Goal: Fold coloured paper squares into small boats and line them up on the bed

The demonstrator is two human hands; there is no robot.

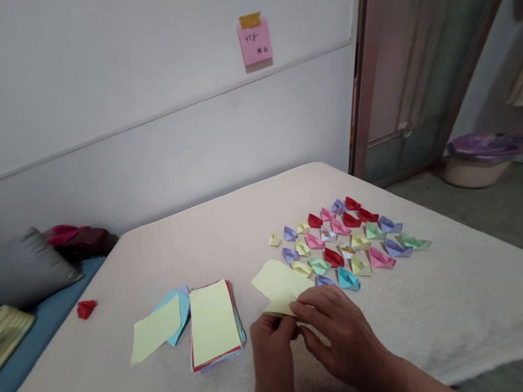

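Note:
Between my two hands is a pale yellow sheet of paper (pixel 282 281), bent over at its near edge. My left hand (pixel 273 348) pinches the folded edge from the left. My right hand (pixel 335 321) presses its fingers on the same paper from the right; the thumb tips are partly hidden. Just left of my hands lies a stack of coloured paper (pixel 213 323) with a pale yellow sheet on top. Beyond my right hand, several small folded paper boats (pixel 336 257) in many colours stand in rows.
Loose yellow and blue sheets (pixel 157 328) lie left of the stack. A red folded paper piece (pixel 86 309) sits near the left edge of the cloth-covered surface (pixel 190 248). A grey pillow (pixel 17 269) is farther left. A pink note (pixel 255 43) is taped to the wall behind.

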